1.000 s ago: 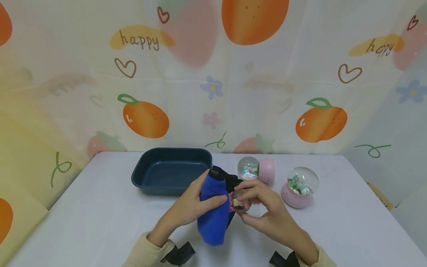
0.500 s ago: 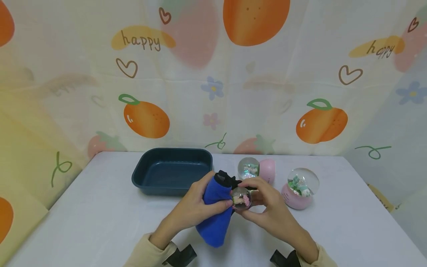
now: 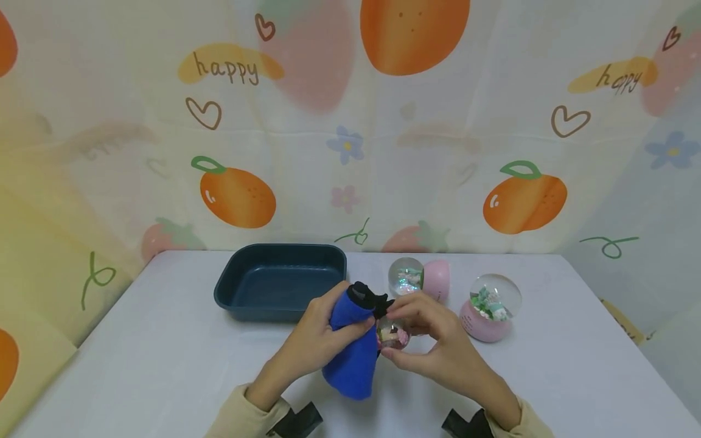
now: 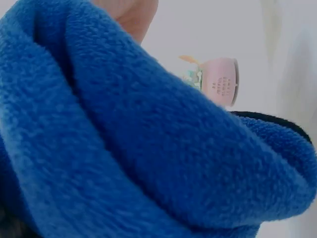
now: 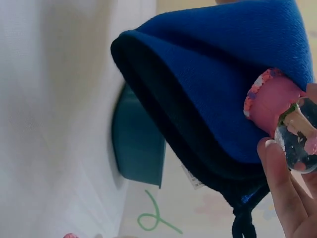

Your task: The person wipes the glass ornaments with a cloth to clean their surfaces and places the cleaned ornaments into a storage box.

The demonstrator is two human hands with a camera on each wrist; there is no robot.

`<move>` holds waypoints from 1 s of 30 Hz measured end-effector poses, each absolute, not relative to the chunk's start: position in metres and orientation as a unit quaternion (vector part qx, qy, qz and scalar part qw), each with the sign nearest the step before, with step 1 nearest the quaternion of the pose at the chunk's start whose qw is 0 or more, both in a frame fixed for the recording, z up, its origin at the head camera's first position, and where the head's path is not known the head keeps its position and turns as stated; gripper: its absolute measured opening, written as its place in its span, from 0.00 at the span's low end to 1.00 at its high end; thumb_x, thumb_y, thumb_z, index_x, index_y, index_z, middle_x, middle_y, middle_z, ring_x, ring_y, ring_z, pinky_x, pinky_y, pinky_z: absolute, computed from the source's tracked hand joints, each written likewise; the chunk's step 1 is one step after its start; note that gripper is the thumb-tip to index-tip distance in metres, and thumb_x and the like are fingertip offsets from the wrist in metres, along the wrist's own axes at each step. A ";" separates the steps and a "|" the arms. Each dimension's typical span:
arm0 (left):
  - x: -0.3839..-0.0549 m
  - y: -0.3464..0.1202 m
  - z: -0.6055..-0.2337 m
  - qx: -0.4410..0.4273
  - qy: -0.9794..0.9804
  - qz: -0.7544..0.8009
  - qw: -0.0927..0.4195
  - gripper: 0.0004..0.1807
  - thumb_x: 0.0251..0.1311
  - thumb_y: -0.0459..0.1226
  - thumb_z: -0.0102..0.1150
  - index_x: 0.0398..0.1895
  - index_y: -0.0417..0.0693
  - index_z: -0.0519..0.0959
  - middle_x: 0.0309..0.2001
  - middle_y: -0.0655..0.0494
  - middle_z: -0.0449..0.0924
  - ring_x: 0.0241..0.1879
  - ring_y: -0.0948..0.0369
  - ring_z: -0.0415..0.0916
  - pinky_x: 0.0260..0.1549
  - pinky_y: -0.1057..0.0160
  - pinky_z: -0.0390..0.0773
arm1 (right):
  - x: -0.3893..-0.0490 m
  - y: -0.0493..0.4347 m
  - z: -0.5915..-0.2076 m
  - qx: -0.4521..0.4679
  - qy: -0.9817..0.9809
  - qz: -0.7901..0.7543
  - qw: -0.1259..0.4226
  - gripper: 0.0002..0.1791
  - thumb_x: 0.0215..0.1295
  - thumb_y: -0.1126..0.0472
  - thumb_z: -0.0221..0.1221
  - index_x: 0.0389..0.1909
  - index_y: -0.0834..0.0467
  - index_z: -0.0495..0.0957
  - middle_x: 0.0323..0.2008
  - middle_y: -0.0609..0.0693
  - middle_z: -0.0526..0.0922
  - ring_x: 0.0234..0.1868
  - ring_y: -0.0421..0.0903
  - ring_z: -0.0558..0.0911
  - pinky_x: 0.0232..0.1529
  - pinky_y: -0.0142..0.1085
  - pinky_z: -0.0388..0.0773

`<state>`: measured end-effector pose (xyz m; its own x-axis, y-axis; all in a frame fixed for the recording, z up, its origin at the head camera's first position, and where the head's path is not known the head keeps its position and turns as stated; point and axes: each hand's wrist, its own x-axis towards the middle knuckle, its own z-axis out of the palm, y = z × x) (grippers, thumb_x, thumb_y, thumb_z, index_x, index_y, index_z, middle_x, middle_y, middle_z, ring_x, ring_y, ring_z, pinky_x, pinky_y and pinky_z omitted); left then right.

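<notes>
Left hand [image 3: 320, 334] grips blue cloth [image 3: 350, 371]; right hand [image 3: 445, 337] pinches small snow globe [image 3: 393, 336] at cloth's three o'clock, now dipped slightly toward six o'clock, suggesting turn against cloth.

On the surface [image 3: 137, 365]: tray [image 3: 263, 313], far left; first globe [image 3: 432, 278], to its right; second globe [image 3: 486, 316], farther right, nearer. Before these: cloth [image 3: 350, 362], left; third globe [image 3: 393, 334], adjoining right.

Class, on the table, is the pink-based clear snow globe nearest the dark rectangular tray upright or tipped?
Tipped: the snow globe lies on its side, its clear ball beside the pink base, not above it.
</notes>
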<state>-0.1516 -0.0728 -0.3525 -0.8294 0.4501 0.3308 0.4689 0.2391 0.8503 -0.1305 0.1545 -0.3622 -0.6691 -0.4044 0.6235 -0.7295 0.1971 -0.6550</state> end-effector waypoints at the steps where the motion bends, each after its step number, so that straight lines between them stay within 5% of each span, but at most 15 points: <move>1: -0.152 -0.073 -0.352 -0.289 -0.788 -0.544 0.010 0.16 0.65 0.38 0.62 0.54 0.49 0.74 0.48 0.50 0.85 0.45 0.56 0.85 0.43 0.58 0.83 | -0.131 0.154 -0.362 0.381 -0.755 0.509 0.162 0.24 0.48 0.71 0.74 0.47 0.56 0.78 0.47 0.53 0.80 0.42 0.40 0.83 0.39 0.31 0.84; 11: -0.154 -0.081 -0.351 -0.304 -0.780 -0.533 -0.123 0.24 0.64 0.44 0.62 0.61 0.59 0.68 0.52 0.55 0.81 0.48 0.59 0.81 0.47 0.57 0.80 | -0.132 0.154 -0.365 0.434 -0.738 0.474 0.206 0.26 0.41 0.74 0.73 0.43 0.55 0.80 0.48 0.53 0.79 0.47 0.41 0.79 0.41 0.29 0.82; 21: -0.153 -0.077 -0.352 -0.321 -0.777 -0.539 -0.050 0.17 0.65 0.39 0.61 0.56 0.50 0.73 0.49 0.51 0.85 0.46 0.59 0.84 0.44 0.60 0.82 | -0.131 0.154 -0.364 0.434 -0.732 0.489 0.193 0.28 0.40 0.77 0.71 0.45 0.56 0.78 0.49 0.55 0.77 0.47 0.42 0.79 0.43 0.31 0.83; 30: -0.157 -0.080 -0.354 -0.274 -0.778 -0.564 -0.039 0.17 0.68 0.41 0.58 0.56 0.47 0.73 0.53 0.46 0.81 0.52 0.49 0.81 0.50 0.44 0.80 | -0.131 0.161 -0.360 0.441 -0.744 0.466 0.184 0.27 0.40 0.75 0.72 0.43 0.52 0.78 0.50 0.51 0.81 0.45 0.38 0.79 0.40 0.26 0.78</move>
<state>-0.1572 -0.0798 -0.3535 -0.8469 0.4704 0.2479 0.3815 0.2128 0.8995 -0.1313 0.1605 -0.3602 -0.5427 -0.4860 0.6850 -0.8285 0.1755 -0.5319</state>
